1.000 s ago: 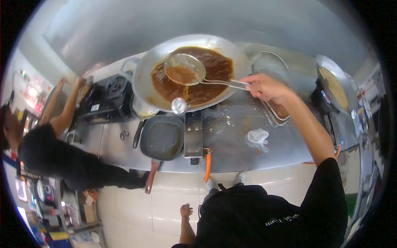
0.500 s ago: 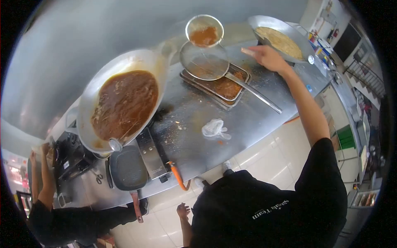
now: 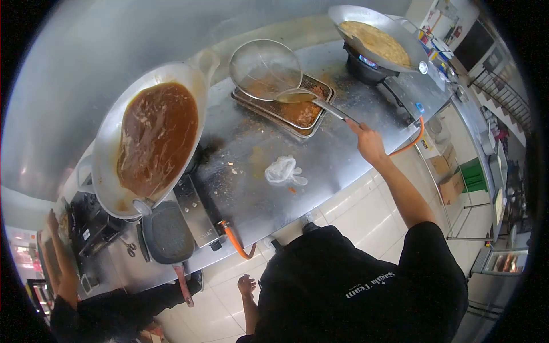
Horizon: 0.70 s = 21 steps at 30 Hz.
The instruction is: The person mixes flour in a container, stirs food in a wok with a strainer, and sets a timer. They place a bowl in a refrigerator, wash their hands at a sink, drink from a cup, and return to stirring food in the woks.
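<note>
My right hand [image 3: 370, 144] is closed round the long metal handle of a small round scoop [image 3: 296, 96]. The scoop's bowl is over a rectangular tray [image 3: 309, 132] with brown crumbs in it. A large round mesh strainer [image 3: 265, 68] overlaps the tray's left part, next to the scoop. Down by the front of my body, my left hand [image 3: 247, 284] is empty, its fingers loosely bent and apart. A crumpled white glove or plastic [image 3: 282, 170] lies on the steel table [image 3: 240, 194] between my hands and the tray.
A large wok [image 3: 103, 154] of brown liquid is at left, with a square pan [image 3: 167, 231] below it. Another wok [image 3: 409, 44] with yellowish food sits on a burner [image 3: 369, 67] at upper right. A co-worker's arm [image 3: 64, 260] shows at far left. Orange hoses [image 3: 237, 243] hang at the edge.
My right hand has moved down towards me and closed on the handle. The small scoop, earlier above the large strainer, is now low over the tray. The view has shifted slightly.
</note>
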Motion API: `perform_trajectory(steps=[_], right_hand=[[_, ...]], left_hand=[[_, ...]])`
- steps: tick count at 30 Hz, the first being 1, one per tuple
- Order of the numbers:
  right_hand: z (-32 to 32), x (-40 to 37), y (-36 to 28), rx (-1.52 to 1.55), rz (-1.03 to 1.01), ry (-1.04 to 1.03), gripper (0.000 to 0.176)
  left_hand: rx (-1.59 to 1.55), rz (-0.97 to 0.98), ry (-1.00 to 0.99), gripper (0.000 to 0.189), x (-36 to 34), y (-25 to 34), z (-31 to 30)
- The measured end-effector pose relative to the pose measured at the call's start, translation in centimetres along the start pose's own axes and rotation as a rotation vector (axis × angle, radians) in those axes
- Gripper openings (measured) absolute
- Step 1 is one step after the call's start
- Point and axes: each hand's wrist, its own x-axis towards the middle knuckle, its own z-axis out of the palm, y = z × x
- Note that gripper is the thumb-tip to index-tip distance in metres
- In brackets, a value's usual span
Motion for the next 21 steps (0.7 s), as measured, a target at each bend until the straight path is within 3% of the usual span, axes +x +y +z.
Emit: perform_trajectory(steps=[2, 5, 8, 11, 12, 17, 19, 21], right_hand=[[0.5, 0.2, 0.5, 0.066, -0.01, 0.056, 0.056], [1.6, 1.6, 2.4, 0.213, -0.185, 0.176, 0.051], [-2.6, 4.4, -0.2, 0.333, 0.049, 0.041, 0.044], [-7.1, 9.5, -4.9, 0.754, 0.064, 0.062, 0.037], [-8.6, 11.3, -6.8, 0.837, 0.062, 0.067, 0.036], [-16.6, 17.3, -19.2, 0.514, -0.205, -0.04, 0.04], [-13.7, 22.0, -22.3, 0.334, -0.59, 0.265, 0.038], [-15.3, 22.3, -28.4, 0.158, -0.529, 0.101, 0.038]], left_hand=[[0.022, -0.048, -0.012, 0.027, 1.0, -0.1, -0.3], [-0.005, -0.029, 0.051, 0.027, 0.1, -0.2, 0.3], [-0.021, -0.06, 0.093, 0.027, -0.1, -0.9, 0.6], [-0.192, -0.041, 0.026, 0.027, 1.0, -4.2, -0.5], [-0.08, -0.076, 0.108, 0.027, 0.1, -3.9, 0.1], [-0.171, -0.055, 0.134, 0.03, -1.0, -5.5, -1.2], [-0.238, -0.053, 0.136, 0.03, -0.6, -7.0, -1.8], [-0.243, -0.032, 0.173, 0.032, -0.7, -8.3, -2.3]])
